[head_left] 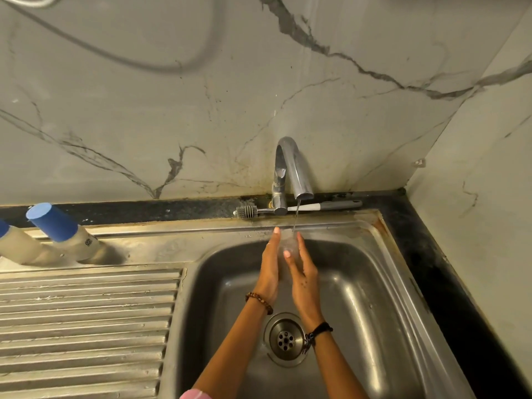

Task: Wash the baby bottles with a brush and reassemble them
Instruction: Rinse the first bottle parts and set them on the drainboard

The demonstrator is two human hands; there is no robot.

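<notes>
— Under the tap [290, 171], over the sink [383, 283], what are your hands doing?

— You hold a clear bottle part [288, 243] between both palms in the thin stream of water [296, 217]. It is see-through and blurred, so I cannot tell which part it is. Your left hand [270, 266] lies flat against its left side, fingers straight and pointing toward the wall. Your right hand [303, 276] cups its right side, with one finger curled across the front, so that hand grasps it.

— Where is the brush?

— The brush [296, 208] lies on the dark ledge behind the sink, passing behind the tap's base, bristles to the left and grey handle to the right. No hand touches it.

— And the other bottles?

— Two bottles with blue caps [54, 223] stand at the far left, at the back of the ribbed draining board [86, 321], well apart from your hands. The left one is cut off by the picture's edge.
</notes>
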